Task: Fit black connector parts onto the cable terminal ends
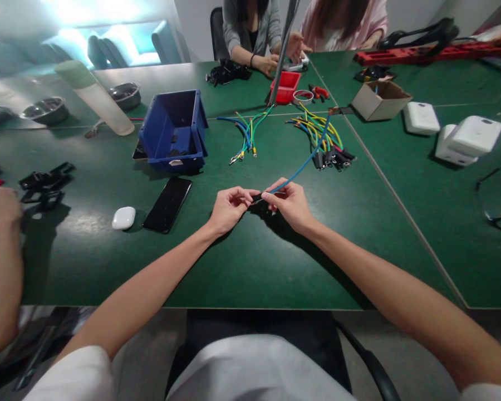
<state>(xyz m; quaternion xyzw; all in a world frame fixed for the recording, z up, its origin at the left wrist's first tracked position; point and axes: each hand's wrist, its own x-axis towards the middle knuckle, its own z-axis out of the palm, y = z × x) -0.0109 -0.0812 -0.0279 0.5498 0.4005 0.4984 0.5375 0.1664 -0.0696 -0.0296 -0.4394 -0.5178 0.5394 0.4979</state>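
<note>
Two hands (229, 210) pinch a black-tipped blue wire (304, 165) — green table (242, 267) below, blue seats (167, 42) beyond.

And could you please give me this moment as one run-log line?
left hand: holding black piece | right hand: pinching blue wire | to their left: black phone, blue bin

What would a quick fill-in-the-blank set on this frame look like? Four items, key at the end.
1. The wire running out past the right hand is coloured ____.
2. The short sleeve pinched in the left hand is coloured ____.
3. The smartphone lies nearer to the ____ hand.
4. The small plastic bin beside the tape roll is coloured ____.

Missing words: blue; black; left; red.
</note>
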